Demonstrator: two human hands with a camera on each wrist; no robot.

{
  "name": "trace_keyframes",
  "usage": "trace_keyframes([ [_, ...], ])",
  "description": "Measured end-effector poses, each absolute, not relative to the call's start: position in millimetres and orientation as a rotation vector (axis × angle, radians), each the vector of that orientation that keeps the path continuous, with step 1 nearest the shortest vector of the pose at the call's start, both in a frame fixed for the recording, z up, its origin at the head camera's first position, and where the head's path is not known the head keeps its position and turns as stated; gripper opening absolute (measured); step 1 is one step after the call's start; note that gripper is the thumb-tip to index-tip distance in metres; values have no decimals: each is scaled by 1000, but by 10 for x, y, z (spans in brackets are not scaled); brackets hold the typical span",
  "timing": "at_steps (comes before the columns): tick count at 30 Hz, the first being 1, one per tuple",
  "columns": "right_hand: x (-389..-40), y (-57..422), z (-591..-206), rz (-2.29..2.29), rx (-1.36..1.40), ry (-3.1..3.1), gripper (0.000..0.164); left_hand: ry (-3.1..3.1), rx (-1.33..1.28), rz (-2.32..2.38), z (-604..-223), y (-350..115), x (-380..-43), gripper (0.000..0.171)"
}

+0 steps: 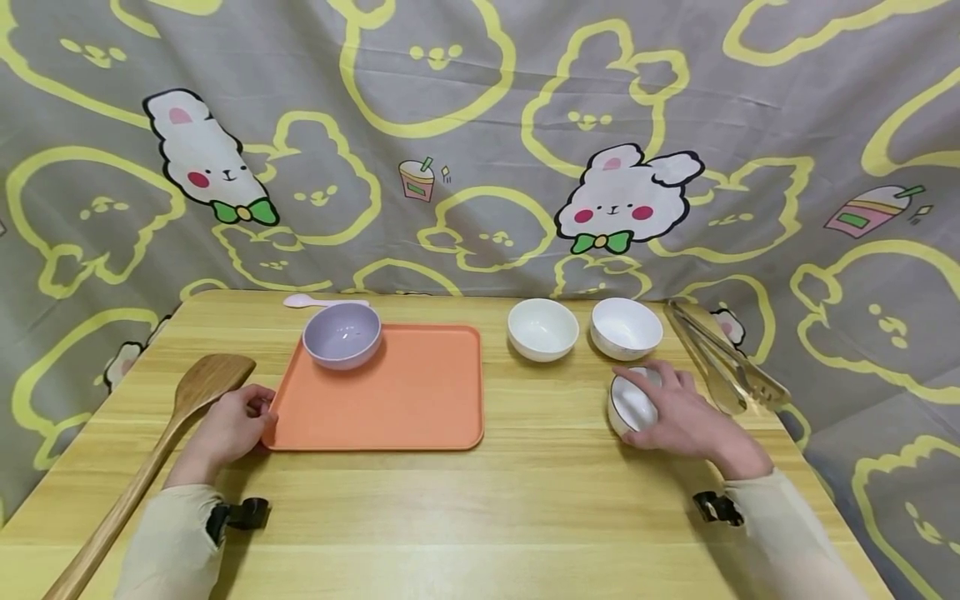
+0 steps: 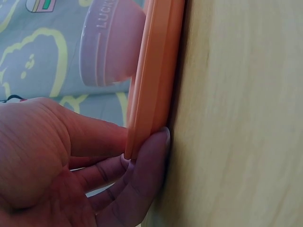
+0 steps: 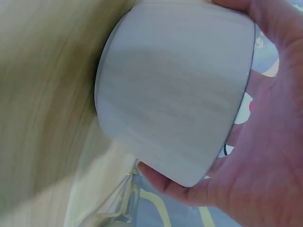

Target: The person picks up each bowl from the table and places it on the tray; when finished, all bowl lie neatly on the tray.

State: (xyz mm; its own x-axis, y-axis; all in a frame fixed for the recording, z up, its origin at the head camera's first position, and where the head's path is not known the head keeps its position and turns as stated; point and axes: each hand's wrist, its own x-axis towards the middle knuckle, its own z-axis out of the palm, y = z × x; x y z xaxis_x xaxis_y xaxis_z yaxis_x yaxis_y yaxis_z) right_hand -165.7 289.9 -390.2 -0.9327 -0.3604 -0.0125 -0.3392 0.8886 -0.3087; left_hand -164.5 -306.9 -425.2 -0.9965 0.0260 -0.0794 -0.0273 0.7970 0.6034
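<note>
Bowl (image 1: pixel 342 337) on the tray (image 1: pixel 405 392), spatula (image 1: pixel 178 417) left of that; over right, two bowls (image 1: pixel 542 333) behind the front bowl (image 1: pixel 632 407)!

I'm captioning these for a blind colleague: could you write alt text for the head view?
A person's right hand holds a white bowl while the left hand grips the edge of an orange tray on a wooden table. A purple bowl stands on the tray; two more bowls and metal tongs are to its right.

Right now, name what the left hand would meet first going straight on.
The left hand pinches the tray; beyond its edge, probably the purple bowl on it, though depth is unclear.
</note>
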Motion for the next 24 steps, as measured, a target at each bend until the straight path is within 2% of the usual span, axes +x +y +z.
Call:
trace_keyframes([
  [11, -1720, 2699, -3707, -512, -617, 2981, 87, 2885, -1, 996, -4251, -3061, -1649, 30],
  [24, -1801, 2225, -3640, -554, -846, 2946, 88, 2901, 1, 985, -4275, -3079, -1648, 29],
])
